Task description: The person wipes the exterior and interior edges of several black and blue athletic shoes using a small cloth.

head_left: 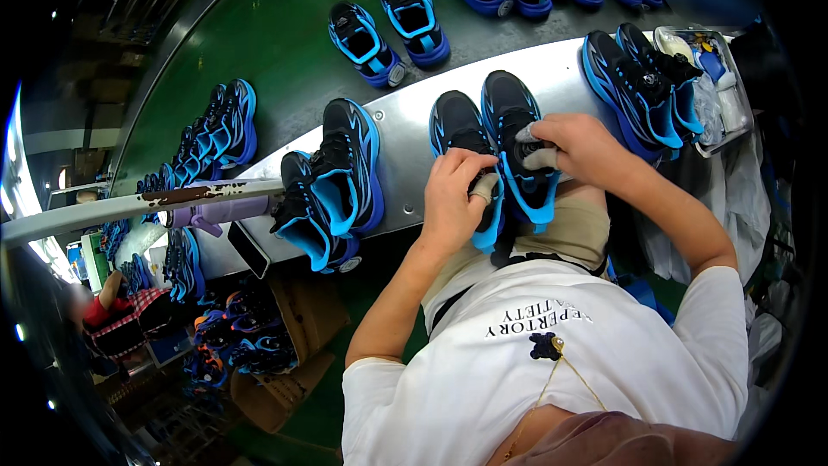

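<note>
Left grip (454, 193) curls over the left shoe (457, 114), right grip (578, 147) sits at the right shoe (511, 97); clamped or loose, can't tell! The shoes lie side by side on the silvery surface (404, 155), toes pointing away.

We are in a shoe workshop, and we can tell from the shoes. Black and blue shoes (352, 142), almost all alike, stand in pairs and long rows. Some are on our shiny metal desk (404, 134), and more are on the big green top (285, 43) behind it. A pile of shoes (267, 352) is down low by a cardboard box (302, 302). To our left we see another person (121, 319) in a checked apron (145, 312).
</note>
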`<state>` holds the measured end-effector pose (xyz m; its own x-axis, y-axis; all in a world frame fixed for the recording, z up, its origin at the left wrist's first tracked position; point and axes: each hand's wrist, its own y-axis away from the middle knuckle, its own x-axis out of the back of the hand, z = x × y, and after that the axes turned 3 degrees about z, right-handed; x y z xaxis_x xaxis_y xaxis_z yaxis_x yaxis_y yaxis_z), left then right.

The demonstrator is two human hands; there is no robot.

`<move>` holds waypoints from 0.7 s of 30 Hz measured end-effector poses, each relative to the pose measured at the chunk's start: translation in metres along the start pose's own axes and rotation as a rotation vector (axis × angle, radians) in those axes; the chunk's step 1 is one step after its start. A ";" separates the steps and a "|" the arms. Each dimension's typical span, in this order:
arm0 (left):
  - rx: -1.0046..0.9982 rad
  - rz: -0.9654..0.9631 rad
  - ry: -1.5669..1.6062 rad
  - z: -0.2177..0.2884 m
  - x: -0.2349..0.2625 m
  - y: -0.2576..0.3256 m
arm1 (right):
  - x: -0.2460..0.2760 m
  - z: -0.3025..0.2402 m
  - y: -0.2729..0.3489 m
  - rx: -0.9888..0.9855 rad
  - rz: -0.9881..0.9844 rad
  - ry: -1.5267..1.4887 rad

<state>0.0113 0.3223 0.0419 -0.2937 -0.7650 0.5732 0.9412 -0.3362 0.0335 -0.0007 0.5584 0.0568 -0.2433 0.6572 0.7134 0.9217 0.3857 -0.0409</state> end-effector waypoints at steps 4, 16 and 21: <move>-0.215 0.112 -0.114 0.011 0.003 0.000 | 0.014 -0.003 -0.002 -0.009 -0.027 0.053; 0.735 -0.223 1.197 0.047 -0.048 0.021 | 0.019 0.005 -0.007 -0.028 -0.246 -0.139; 0.729 -0.144 1.356 0.038 -0.067 0.019 | 0.003 0.003 -0.007 -0.014 -0.063 -0.030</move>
<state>0.0547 0.3880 0.0348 0.0674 -0.7937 -0.6045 0.6487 -0.4255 0.6310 -0.0093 0.5599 0.0570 -0.3099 0.6507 0.6932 0.9082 0.4183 0.0134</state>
